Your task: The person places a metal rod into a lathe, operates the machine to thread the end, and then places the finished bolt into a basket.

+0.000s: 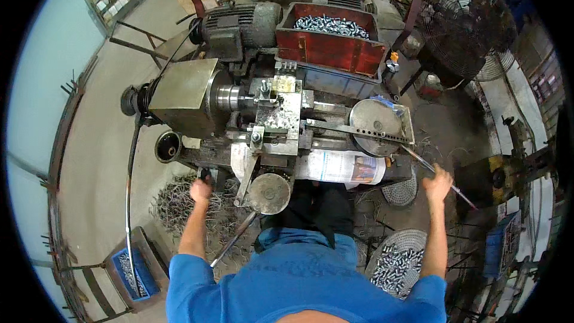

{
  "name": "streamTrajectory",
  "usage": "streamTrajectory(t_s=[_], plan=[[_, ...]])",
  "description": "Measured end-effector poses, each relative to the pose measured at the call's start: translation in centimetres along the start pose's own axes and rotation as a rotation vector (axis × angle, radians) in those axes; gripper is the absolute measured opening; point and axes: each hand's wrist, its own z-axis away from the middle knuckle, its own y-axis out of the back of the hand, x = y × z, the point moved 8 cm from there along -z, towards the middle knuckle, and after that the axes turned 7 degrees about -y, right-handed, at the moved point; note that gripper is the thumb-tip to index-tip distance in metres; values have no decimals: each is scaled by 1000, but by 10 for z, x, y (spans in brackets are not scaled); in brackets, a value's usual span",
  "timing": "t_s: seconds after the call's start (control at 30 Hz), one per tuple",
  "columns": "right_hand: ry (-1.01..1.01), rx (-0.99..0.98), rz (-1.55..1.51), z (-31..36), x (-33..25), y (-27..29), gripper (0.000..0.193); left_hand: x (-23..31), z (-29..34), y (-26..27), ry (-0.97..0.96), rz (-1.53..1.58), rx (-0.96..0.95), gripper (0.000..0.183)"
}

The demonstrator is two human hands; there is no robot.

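My right hand [438,185] is closed round a long metal lever [418,158], which slants from beside a round plate [378,127] at the machine's right end. On the other side my left hand [201,189] is closed against a small dark knob [205,174] at the machine's front left; its fingers are partly hidden. Between the hands stands a lathe-like machine with a shiny spindle [228,97] and a bolted metal slide [281,121]. A smaller round plate [269,194] with a metal rod [233,240] sits in front of my body.
A red crate [329,52] of small metal parts rests on a blue crate [335,81] behind the machine, beside a motor [239,27]. A large fan [466,24] stands right. Metal shavings [179,206] lie left. A perforated tray [418,238] of metal pieces is near my right arm.
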Motion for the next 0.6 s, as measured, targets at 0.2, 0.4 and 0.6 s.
streamTrajectory(t_s=[0.2,0.4,0.6], plan=[[272,-136,-601,-8,-166,57,44,-2,1,13,-396,-204,-217,38],[910,-86,-931,-12,-399,131,40,2,5,73,-313,-72,-220,38],[1211,-104,-311,19,-562,91,19,-89,42,302,-145,170,447,33]])
